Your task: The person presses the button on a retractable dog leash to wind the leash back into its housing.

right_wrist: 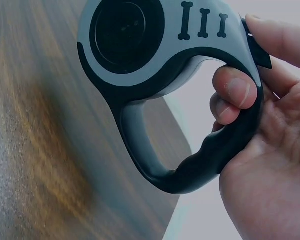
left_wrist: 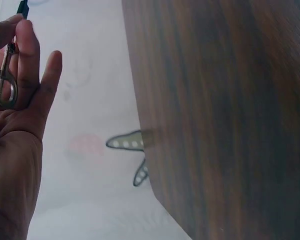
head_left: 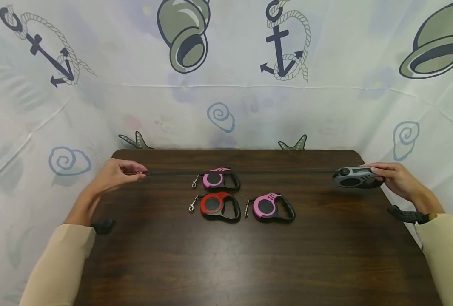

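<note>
A grey and black retractable dog leash (head_left: 353,177) is held by its handle in my right hand (head_left: 394,178), at the table's right edge. In the right wrist view, fingers pass through the handle loop (right_wrist: 190,172) and the thumb lies by a black button (right_wrist: 259,51). Its black strap (head_left: 280,172) runs stretched across the table to my left hand (head_left: 121,172). There the thumb and fingers pinch the strap's end by the metal snap hook (left_wrist: 8,85), which hangs along the palm in the left wrist view.
Under or just behind the strap lies a pink leash (head_left: 213,179). A red leash (head_left: 212,204) sits in front of it, with another pink leash (head_left: 266,207) to the right. All rest on the dark wooden table (head_left: 218,263), backed by a patterned white cloth (head_left: 249,114).
</note>
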`<state>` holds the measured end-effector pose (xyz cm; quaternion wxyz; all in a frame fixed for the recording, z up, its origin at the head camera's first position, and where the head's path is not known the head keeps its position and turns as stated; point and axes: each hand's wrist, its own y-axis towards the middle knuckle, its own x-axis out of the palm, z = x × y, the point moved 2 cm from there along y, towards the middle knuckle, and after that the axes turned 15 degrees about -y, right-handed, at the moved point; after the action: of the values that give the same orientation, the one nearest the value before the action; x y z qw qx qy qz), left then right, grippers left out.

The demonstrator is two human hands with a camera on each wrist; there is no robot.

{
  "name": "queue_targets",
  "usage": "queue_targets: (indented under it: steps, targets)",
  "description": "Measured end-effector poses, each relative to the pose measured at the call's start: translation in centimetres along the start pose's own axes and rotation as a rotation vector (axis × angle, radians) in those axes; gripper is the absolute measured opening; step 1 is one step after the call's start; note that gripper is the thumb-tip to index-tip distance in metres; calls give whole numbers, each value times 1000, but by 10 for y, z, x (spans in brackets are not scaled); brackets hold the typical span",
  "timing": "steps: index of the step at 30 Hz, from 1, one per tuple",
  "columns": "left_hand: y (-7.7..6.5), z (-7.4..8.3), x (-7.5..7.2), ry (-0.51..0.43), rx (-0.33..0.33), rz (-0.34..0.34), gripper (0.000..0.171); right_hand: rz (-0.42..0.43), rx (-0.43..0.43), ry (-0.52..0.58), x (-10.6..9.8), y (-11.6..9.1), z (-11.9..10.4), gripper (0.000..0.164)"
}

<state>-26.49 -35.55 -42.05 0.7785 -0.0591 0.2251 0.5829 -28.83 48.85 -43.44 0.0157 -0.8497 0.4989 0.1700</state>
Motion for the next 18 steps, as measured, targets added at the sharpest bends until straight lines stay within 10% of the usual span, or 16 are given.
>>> queue_targets:
  steps: [18]
  targets:
    - [17, 14, 22, -104, 33, 16, 16, 9, -9, -38, 13, 16, -3, 35]
